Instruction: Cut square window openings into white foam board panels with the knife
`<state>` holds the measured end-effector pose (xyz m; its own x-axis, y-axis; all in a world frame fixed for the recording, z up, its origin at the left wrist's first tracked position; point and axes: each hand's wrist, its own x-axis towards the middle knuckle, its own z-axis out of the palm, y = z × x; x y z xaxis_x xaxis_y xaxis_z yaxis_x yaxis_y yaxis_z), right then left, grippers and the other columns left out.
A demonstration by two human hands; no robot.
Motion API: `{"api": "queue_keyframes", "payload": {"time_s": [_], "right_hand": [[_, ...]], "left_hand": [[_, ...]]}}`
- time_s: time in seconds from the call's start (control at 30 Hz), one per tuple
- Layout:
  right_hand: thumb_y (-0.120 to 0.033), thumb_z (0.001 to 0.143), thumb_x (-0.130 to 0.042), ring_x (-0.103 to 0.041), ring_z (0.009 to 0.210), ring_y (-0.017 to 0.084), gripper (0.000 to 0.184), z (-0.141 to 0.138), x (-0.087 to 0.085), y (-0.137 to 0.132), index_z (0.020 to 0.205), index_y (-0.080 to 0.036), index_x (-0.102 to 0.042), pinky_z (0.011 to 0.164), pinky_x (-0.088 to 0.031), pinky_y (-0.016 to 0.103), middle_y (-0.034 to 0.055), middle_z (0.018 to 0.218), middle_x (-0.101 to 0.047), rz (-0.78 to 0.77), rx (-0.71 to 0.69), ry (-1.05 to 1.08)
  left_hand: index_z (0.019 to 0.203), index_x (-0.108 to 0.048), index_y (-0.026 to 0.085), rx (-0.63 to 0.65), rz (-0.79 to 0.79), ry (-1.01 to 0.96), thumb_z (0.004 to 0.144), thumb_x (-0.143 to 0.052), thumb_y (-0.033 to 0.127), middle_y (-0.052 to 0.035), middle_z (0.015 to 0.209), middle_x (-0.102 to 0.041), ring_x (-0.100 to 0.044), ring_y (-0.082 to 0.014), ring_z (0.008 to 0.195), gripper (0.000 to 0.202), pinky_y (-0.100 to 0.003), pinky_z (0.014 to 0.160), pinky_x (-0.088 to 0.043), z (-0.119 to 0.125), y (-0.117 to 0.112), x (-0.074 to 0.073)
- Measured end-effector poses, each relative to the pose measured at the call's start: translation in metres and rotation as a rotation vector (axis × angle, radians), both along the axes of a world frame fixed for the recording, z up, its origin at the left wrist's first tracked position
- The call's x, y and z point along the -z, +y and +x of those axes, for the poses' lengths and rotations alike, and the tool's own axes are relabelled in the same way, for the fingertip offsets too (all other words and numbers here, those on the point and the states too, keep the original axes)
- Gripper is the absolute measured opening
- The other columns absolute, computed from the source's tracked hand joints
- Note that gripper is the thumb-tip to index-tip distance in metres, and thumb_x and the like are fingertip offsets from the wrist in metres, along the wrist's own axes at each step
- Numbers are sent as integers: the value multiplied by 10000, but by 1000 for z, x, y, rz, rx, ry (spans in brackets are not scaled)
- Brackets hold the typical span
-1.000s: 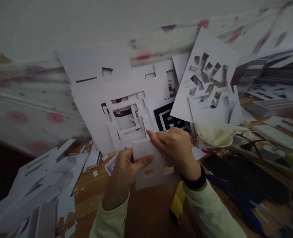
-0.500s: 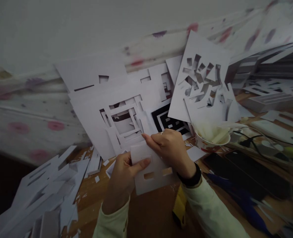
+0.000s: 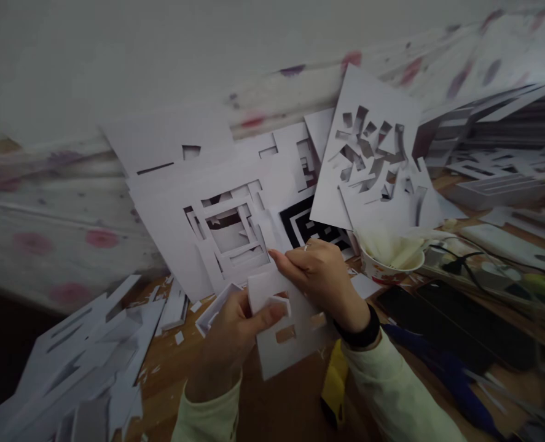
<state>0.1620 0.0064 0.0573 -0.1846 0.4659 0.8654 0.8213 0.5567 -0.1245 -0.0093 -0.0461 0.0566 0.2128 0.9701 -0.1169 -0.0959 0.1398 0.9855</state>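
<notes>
Both my hands hold a small white card piece (image 3: 285,344) with rectangular holes cut in it, low in the middle of the view above a wooden floor (image 3: 281,405). My left hand (image 3: 228,334) grips its left edge, thumb pressed on a folded flap at the top. My right hand (image 3: 321,276) pinches the upper right part, fingers closed, with a black band on the wrist. Behind my hands, large white sheets (image 3: 226,215) with cut-out square patterns lean against the wall.
A white sheet with slanted cut-outs (image 3: 373,159) stands at the upper right. A paper bowl (image 3: 389,261) with pale scraps sits right of my hands. Dark flat items (image 3: 461,325) and cables lie further right. Paper offcuts (image 3: 83,356) pile at the lower left. A yellow object (image 3: 334,383) lies under my right forearm.
A flap at the top of the card piece has been bent forward under my left thumb. The piece has tilted a little. The view has shifted slightly.
</notes>
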Motion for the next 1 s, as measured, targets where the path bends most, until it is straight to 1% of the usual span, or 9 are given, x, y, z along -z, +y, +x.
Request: {"api": "queue_keyframes", "payload": {"time_s": [0.13, 0.27, 0.37, 0.47, 0.53, 0.6, 0.7, 0.87, 1.0], "right_hand": [[-420, 1063, -408, -340, 474, 117, 666, 0, -1, -2, 449, -184, -514, 588, -230, 307, -5, 416, -470, -2, 26, 0], [-446, 1060, -398, -371, 469, 122, 657, 3, -3, -5, 482, -181, -563, 574, -208, 314, 8, 430, -505, -75, 57, -13], [-476, 1049, -421, -426, 485, 127, 614, 5, -10, -9, 563, -176, -646, 572, -195, 311, 25, 483, -577, -243, 100, -49], [-501, 1039, -438, -499, 539, 143, 548, 5, -19, -12, 695, -183, -723, 570, -174, 307, 45, 589, -665, -484, 136, -107], [-512, 1033, -448, -539, 592, 159, 510, 4, -24, -12, 773, -188, -744, 571, -165, 305, 58, 660, -701, -623, 145, -146], [-519, 1026, -460, -556, 633, 170, 492, 4, -26, -11, 797, -182, -736, 574, -168, 301, 69, 700, -707, -719, 144, -161], [-508, 1026, -463, -528, 628, 160, 480, 6, -23, -8, 756, -174, -677, 574, -191, 289, 55, 674, -662, -784, 85, -128], [-365, 1016, -497, -443, 590, 121, 341, 12, -16, -5, 723, -192, -515, 585, -237, 262, -16, 629, -528, -816, -152, -41], [-339, 1012, -474, -437, 582, 112, 334, 13, -16, -6, 708, -202, -462, 580, -256, 247, -33, 615, -501, -890, -289, 50]], "left_hand": [[956, -743, 160, 28, 38, 87, 600, -901, 496, -45, 855, -744, -674, -171, 729, 515, -266, 640, -542, 1, -5, 2], [840, -731, 169, -60, 105, 196, 725, -796, 493, -26, 773, -717, -633, -144, 647, 349, -255, 597, -515, 7, -4, -2], [889, -753, 182, -42, 183, 244, 846, -652, 478, -52, 866, -756, -679, -173, 772, 316, -262, 667, -533, 5, 1, -8], [796, -729, 186, -76, 319, 427, 871, -590, 458, -33, 727, -730, -664, -174, 662, 315, -257, 570, -503, 1, 6, -9], [761, -709, 193, -189, 418, 604, 876, -586, 430, -16, 655, -705, -650, -175, 608, 290, -263, 547, -487, 0, 8, -5], [849, -721, 201, -337, 500, 739, 864, -624, 400, -14, 693, -732, -674, -186, 626, 222, -281, 585, -505, 1, 10, 1], [1006, -711, 204, -458, 586, 813, 854, -672, 381, -46, 847, -789, -738, -221, 739, 237, -318, 666, -551, 3, 13, 10], [1047, -653, 200, -509, 710, 834, 907, -653, 332, -83, 976, -800, -770, -250, 850, 192, -341, 690, -591, 0, 22, 18], [1038, -632, 195, -614, 976, 835, 924, -662, 270, -98, 1063, -786, -762, -243, 941, 140, -360, 762, -607, -3, 29, 23]]}}
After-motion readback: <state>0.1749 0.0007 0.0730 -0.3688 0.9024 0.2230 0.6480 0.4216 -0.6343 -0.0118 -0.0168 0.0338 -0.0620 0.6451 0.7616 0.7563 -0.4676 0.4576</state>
